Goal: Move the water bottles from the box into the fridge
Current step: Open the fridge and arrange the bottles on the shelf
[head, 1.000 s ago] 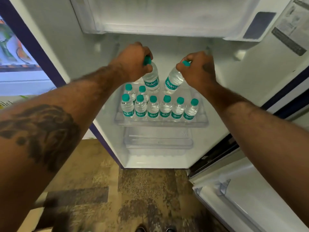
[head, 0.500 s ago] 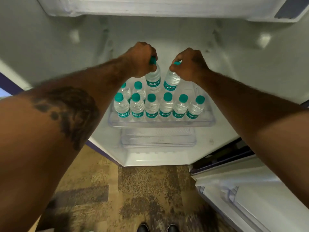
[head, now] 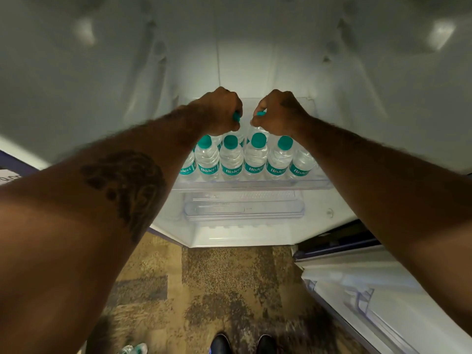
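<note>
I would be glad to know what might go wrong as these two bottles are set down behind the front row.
1. The left hand and right hand grip the left bottle and right bottle by the caps only; either might slip.
2. The front row stands tight at the shelf edge; a forearm nudge could tip one out.
3. The landing spots are hidden, so a bottle may settle on another cap.

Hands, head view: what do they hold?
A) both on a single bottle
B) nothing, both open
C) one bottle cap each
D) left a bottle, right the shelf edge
C: the left hand grips the left bottle's cap and the right hand pinches the right bottle's cap, behind the front row of bottles.
</note>
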Demonstrator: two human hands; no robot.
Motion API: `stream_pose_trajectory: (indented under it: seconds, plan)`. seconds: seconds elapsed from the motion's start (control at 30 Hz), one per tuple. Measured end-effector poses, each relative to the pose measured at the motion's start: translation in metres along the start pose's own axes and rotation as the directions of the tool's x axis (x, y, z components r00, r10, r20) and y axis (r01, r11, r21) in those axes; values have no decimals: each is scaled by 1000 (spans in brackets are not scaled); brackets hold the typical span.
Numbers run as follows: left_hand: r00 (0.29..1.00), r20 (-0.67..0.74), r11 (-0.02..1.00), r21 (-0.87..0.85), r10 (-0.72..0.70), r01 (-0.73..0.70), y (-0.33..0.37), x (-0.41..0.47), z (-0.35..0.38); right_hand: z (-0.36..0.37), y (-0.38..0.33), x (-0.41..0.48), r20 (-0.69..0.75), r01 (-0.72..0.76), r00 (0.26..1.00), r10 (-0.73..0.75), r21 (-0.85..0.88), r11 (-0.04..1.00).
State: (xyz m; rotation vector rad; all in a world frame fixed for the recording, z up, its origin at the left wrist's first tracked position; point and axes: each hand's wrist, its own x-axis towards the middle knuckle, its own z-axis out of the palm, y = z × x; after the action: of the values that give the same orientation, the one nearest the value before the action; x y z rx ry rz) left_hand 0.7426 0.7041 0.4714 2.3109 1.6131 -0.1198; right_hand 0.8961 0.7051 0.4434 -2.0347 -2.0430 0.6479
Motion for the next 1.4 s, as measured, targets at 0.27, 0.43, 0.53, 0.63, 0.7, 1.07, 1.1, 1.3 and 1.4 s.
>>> stream_pose_trajectory:
  seconds: [0.27, 0.43, 0.53, 0.63, 0.7, 1.07, 1.1, 1.3, 1.4]
  plan:
    - [1000, 20, 999, 36, 14, -15, 3, 4, 9, 7, -1, 5, 29, 7, 1000, -6, -31, 999]
    - [1000, 25, 999, 39, -11, 11, 3, 5, 8, 6, 2, 6, 29, 7, 1000, -6, -61, 998]
    - [999, 26, 999, 36, -21, 20, 6, 6, 5, 4, 3, 4, 30, 16, 999, -13, -97, 995]
    - [998, 40, 999, 27, -42, 41, 8, 5, 2, 5, 3, 4, 37, 25, 999, -21, -112, 993]
    - [997, 50, 998, 20, -57, 57, 10, 3, 2, 4, 2, 2, 41, 22, 999, -17, -115, 993]
    - [973, -221, 975, 189, -70, 113, -6, -39, -5, -7, -7, -31, -89, 29, 995, -48, -212, 977]
    - [967, -245, 971, 206, -69, 121, -8, -46, -4, -8, -10, -36, -97, 35, 993, -60, -237, 971]
    - [922, -383, 953, 259, -47, 157, -20, -87, -2, -7, -19, -67, -198, 86, 965, -172, -380, 921]
    - [911, -412, 953, 267, -21, 143, -23, -116, 2, 2, -29, -93, -236, 83, 953, -191, -402, 912]
